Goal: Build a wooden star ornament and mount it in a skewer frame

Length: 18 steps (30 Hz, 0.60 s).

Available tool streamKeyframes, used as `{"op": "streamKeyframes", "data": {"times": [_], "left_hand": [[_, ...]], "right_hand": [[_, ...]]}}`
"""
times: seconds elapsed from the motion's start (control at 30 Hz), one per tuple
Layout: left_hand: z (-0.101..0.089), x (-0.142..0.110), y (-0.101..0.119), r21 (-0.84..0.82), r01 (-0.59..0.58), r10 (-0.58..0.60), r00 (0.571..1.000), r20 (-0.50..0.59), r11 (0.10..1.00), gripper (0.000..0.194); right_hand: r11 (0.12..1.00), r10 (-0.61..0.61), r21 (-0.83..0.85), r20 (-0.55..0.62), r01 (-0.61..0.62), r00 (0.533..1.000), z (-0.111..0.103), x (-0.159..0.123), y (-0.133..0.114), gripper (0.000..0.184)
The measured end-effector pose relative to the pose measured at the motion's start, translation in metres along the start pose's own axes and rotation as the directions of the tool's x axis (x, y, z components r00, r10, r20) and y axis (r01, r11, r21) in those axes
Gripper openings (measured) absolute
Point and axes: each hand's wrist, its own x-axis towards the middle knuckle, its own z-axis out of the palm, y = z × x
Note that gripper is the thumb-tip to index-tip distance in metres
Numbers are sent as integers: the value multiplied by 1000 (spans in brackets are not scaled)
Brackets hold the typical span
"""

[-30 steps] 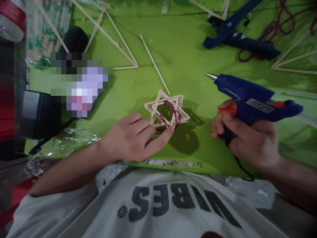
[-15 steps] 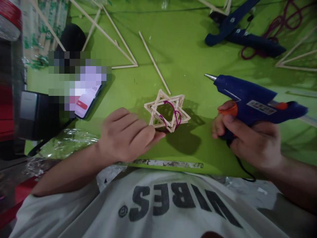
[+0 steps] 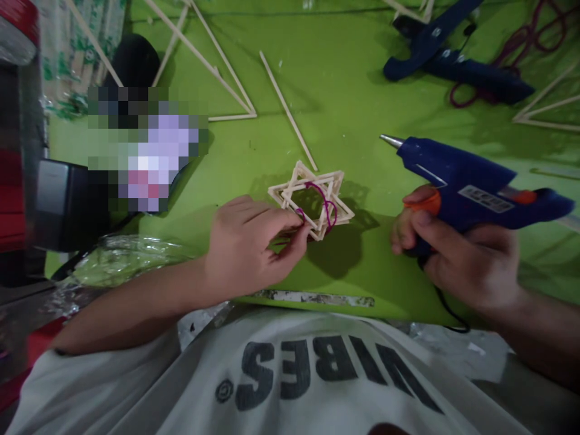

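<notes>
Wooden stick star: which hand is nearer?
Left. The left hand is at the star, lower left; the right hand grips the glue gun, away to the right.

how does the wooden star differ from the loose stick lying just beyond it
The wooden star is many sticks joined into a six-pointed frame; the loose stick is one straight piece. Purple cord loops about the star, while the loose stick is bare. The left hand has its fingertips at the star; no hand touches the loose stick. Both are pale.
</notes>
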Motion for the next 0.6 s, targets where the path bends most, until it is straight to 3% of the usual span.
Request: {"op": "streamKeyframes", "data": {"times": [0.2, 0.33, 0.6], "left_hand": [[-9, 2, 5, -120, 141, -139, 990, 30, 983, 15], [-17, 6, 4, -220, 301, -273, 951, 146, 928, 17], [-15, 9, -8, -333, 422, -356, 903, 241, 843, 25]], "right_hand": [[1000, 5, 4, -7, -5, 1000, -3, -1, 1, 12], [1000, 13, -6, 4, -13, 1000, -5, -1, 4, 11], [1000, 6, 30, 13, -6, 1000, -3, -2, 1, 12]]}}
